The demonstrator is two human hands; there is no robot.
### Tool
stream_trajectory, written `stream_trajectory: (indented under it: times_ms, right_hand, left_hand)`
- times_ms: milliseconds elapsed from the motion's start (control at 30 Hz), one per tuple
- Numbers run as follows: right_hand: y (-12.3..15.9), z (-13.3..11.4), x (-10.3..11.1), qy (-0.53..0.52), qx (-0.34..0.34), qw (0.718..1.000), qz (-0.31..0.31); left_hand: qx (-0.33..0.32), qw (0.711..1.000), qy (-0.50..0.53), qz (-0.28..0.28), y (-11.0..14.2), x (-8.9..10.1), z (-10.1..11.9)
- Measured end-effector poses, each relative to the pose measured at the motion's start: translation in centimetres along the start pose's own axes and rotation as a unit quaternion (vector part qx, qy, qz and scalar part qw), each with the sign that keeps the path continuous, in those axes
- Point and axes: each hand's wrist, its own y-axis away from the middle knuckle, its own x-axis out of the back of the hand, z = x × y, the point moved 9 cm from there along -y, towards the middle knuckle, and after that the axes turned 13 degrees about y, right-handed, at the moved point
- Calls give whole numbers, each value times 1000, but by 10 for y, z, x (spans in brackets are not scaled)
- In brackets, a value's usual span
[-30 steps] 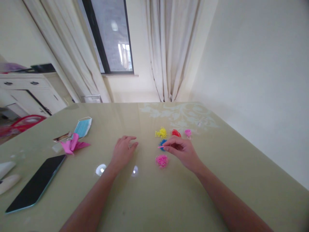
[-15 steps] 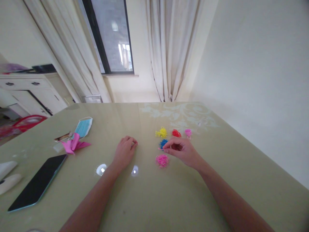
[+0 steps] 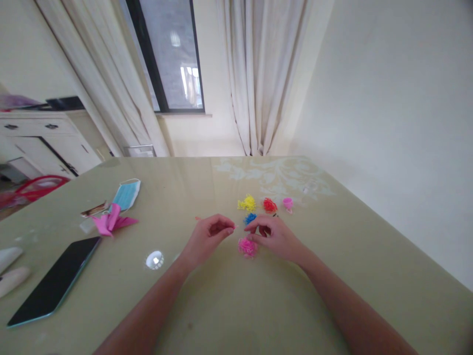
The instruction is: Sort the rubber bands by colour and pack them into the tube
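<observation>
1. The left hand has thumb and forefinger closed to a pinch, with a tiny pink piece showing at the tips; its shape is too small to make out.
2. The right hand faces it, thumb and forefinger slightly parted. No item shows in that gap, though I cannot tell whether something very thin is there.
3. The step in hand looks to be fine fingertip handling of the pink piece between two nearby hands. As I judge it, moving something so slight calls for a light, steady pinch and close alignment of the tips.
4. Just below the right fingertips lies a loose, tangled heap of bright pink strands; the thumb overlaps its upper edge in view, but contact is unclear.
5. Just beyond those fingers sits a compact clump of blue strands, partly hidden by the hand.
6. Farther out, a spread-out yellow strand pile lies beside a denser red strand pile. All four heaps look thin, springy and soft (rather like little nests), each keeping its own colour.
7. To the right of the red one stands a small pink cup-shaped object.
8. Beyond the left hand, a small orange-red scrap lies alone on the glossy greenish tabletop.
</observation>
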Motion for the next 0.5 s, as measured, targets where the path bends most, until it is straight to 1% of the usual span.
stream_trajectory:
  times_ms: [100, 200, 333, 400, 433, 500]
  right_hand:
    - [1, -12, 3, -9, 19, 999, 31]
    - [2, -20, 1, -7, 24, 999, 36]
    - [3, -23, 2, -8, 20, 999, 40]
    - [4, -22, 6, -17, 16, 999, 48]
    - [3, -20, 8, -25, 12, 998, 51]
    - [3, -15, 13, -42, 2, 997, 59]
  left_hand:
    - [5, 1000, 8, -18, 4, -9, -1]
    - [9, 999, -7, -34, 7, -16, -1]
    - [14, 999, -15, -41, 8, -20, 1]
    - [7, 999, -36, -31, 6, -14, 3]
    - [1, 998, -59, -19, 4, -8, 4]
    - [-6, 990, -137, 24, 2, 12, 4]
